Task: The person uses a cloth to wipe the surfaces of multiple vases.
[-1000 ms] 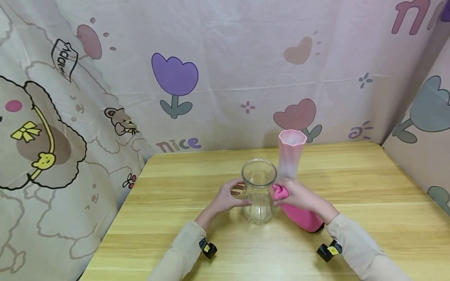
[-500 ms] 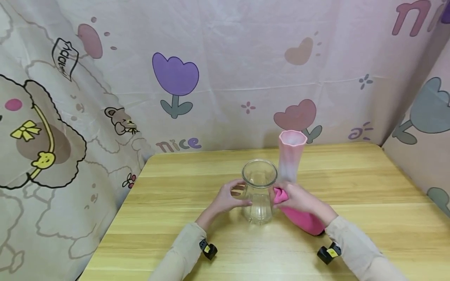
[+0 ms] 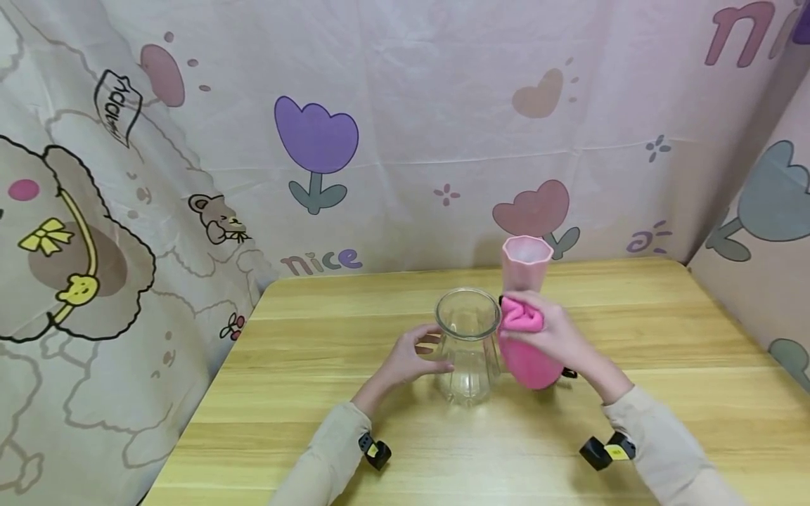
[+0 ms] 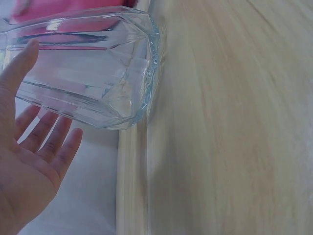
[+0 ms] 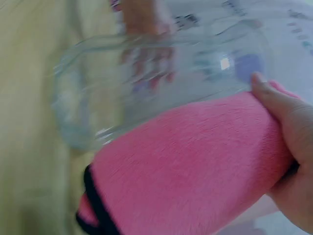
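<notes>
A clear glass vase (image 3: 467,365) with a round rim stands upright on the table. My left hand (image 3: 413,355) holds its left side, thumb in front and fingers behind. In the left wrist view, that hand (image 4: 29,161) shows spread fingers beside the faceted glass (image 4: 88,68). My right hand (image 3: 557,337) grips a folded pink towel (image 3: 534,362) with black edging, close to the vase's right side. The right wrist view shows the towel (image 5: 195,166) hanging from the right hand (image 5: 293,142), in front of the glass.
Behind the towel stands a tall pink vase (image 3: 526,270) with a wavy rim, its lower part hidden. The wooden table (image 3: 316,450) reaches back to a printed cloth wall (image 3: 405,126).
My right hand has lifted the pink towel up and away from me, near the glass vase's rim. The left hand and the glass vase have stayed in place.
</notes>
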A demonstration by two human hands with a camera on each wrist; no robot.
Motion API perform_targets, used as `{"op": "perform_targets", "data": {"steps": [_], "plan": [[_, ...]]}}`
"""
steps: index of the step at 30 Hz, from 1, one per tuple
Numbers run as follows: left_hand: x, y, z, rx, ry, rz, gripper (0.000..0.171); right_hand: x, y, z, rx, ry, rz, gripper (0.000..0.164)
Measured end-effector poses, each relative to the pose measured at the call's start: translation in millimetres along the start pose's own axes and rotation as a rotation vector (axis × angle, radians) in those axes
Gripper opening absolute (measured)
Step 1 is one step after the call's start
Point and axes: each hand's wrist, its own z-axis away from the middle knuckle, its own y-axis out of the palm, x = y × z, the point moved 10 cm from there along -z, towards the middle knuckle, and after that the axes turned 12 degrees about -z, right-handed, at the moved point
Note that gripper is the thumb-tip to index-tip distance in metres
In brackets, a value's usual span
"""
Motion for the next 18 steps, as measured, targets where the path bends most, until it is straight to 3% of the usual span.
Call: {"op": "perform_targets", "data": {"steps": [3,6,18], "plan": [[-0.8,0.4,-0.5,0.002,0.009,-0.003,0.063,17.7,-12.2,-3.8,-0.098,-0.056,-0.029,0.058],[-0.6,0.4,-1.0,0.000,0.014,-0.003,0.063,22.7,-12.7,-5.5,-0.112,-0.064,-0.087,0.060],[4.1,0.5,-1.4,-0.004,0.000,0.012,0.062,-0.5,-2.1,1.3,-0.142,-0.012,-0.162,0.056]]}}
